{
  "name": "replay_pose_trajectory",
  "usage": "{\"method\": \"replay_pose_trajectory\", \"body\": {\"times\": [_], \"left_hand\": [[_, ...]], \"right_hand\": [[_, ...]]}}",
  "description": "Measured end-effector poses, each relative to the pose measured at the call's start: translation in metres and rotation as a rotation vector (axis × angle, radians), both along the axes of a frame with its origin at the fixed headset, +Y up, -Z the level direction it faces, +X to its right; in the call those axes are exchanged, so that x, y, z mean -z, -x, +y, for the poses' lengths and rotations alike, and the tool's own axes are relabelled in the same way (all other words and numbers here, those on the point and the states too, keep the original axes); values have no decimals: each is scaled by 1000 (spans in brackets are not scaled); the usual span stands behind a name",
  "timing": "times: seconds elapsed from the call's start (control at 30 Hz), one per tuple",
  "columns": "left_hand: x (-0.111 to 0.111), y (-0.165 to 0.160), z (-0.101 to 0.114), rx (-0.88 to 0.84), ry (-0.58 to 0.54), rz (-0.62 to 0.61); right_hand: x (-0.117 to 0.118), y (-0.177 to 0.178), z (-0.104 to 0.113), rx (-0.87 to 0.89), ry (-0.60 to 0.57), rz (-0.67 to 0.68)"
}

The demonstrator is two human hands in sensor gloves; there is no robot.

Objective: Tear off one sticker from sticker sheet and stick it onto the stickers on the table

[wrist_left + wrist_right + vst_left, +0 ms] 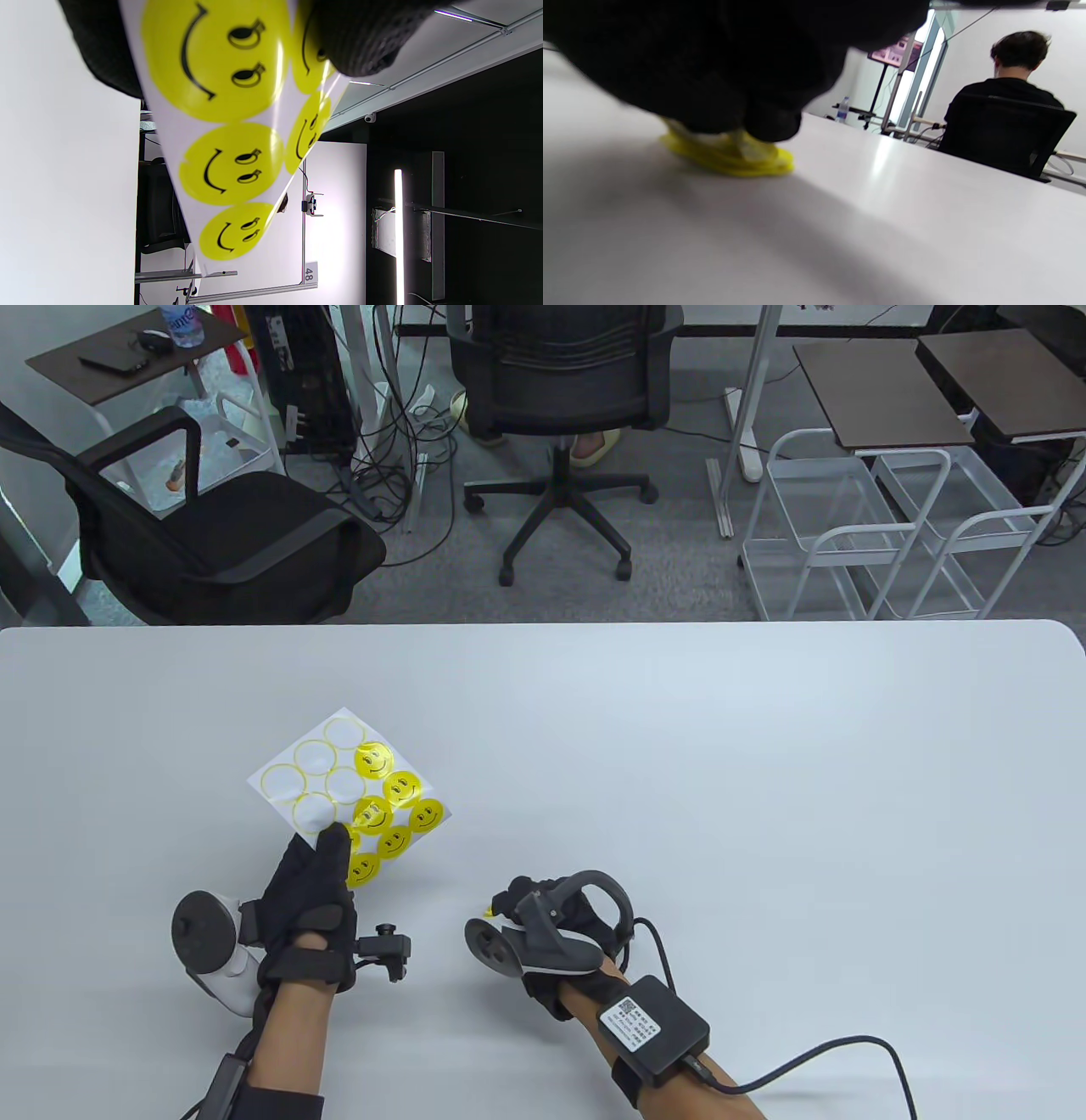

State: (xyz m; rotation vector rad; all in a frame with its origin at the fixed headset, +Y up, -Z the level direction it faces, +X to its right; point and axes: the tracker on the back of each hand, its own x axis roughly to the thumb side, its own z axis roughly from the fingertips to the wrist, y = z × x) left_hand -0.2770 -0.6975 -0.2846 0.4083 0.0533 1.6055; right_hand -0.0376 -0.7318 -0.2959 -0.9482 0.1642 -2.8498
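Nearest the person, the right hand (556,929) sits low on the table (764,780), fingers curled down and pointing away and to the left. In the right wrist view its fingertips (772,120) press together onto a small yellow pile of stickers (729,159), which lies flat on the table directly under them; in the table view only a sliver of yellow (489,913) shows at the fingers' left edge. Whether a fresh sticker is on top or stuck to a fingertip cannot be told. The pile is roughly round, so it has no clear long axis.

Farther out and to the left, the left hand (310,899) grips the near corner of the sticker sheet (348,785), thumb on top and the other fingers underneath, holding it up off the table. The sheet is a diamond from above, its long diagonal running from the held corner away from the person. Empty rings fill its left half; yellow smiley stickers (399,814) remain on the right half, the side facing the right hand.

Judging from this, the right hand is the nearer one to the pile, and the next sticker lies up and to its left.
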Motion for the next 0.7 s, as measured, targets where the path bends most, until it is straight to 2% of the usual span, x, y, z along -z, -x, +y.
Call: {"method": "replay_pose_trajectory", "body": {"times": [0.17,0.3,0.37,0.53,0.7], "left_hand": [[0,0,-1,10,10,-3],[1,-2,-1,20,13,-12],[1,-3,-1,29,16,-15],[1,-4,-2,38,19,-18],[1,-4,-3,52,29,-21]], "right_hand": [[4,-2,-1,8,161,-28],[8,-11,3,101,460,-66],[7,-14,4,130,504,-55],[5,-28,22,302,503,-24],[-1,-56,65,498,302,1]]}}
